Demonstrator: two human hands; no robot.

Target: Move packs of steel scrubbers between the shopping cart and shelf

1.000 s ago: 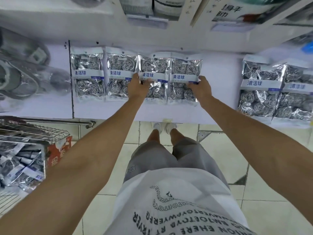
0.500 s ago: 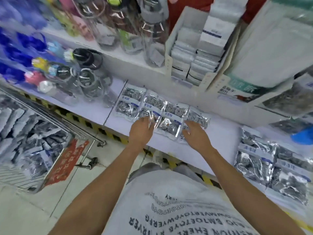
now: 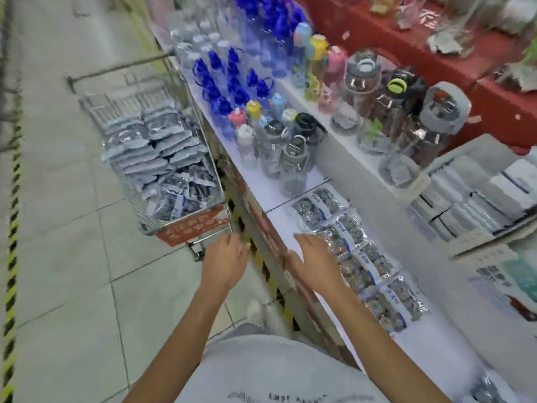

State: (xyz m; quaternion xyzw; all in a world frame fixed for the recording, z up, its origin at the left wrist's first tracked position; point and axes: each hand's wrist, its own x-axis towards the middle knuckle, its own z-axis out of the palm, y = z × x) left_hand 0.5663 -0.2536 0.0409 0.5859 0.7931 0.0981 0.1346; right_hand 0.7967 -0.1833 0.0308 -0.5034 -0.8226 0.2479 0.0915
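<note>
A row of several silver scrubber packs (image 3: 357, 251) with blue-and-white labels lies flat on the white shelf (image 3: 279, 225). My right hand (image 3: 315, 261) hovers over the shelf's front edge beside the packs, fingers straight, holding nothing. My left hand (image 3: 225, 261) is off the shelf, above the floor and just short of the shopping cart (image 3: 151, 225), fingers relaxed and empty. The wire cart stands to the left of the shelf and is heaped with many more scrubber packs (image 3: 162, 158).
Water bottles (image 3: 279, 141) crowd the shelf beyond the packs, with larger jugs (image 3: 404, 112) on the step behind. White boxed goods (image 3: 476, 196) sit at the right. A red sign (image 3: 194, 225) hangs on the cart's near end. Tiled floor (image 3: 58, 199) spreads to the left.
Both hands have let go of the packs and drawn back from them. My view has swung left toward the cart, and my left hand has moved off the shelf toward it.
</note>
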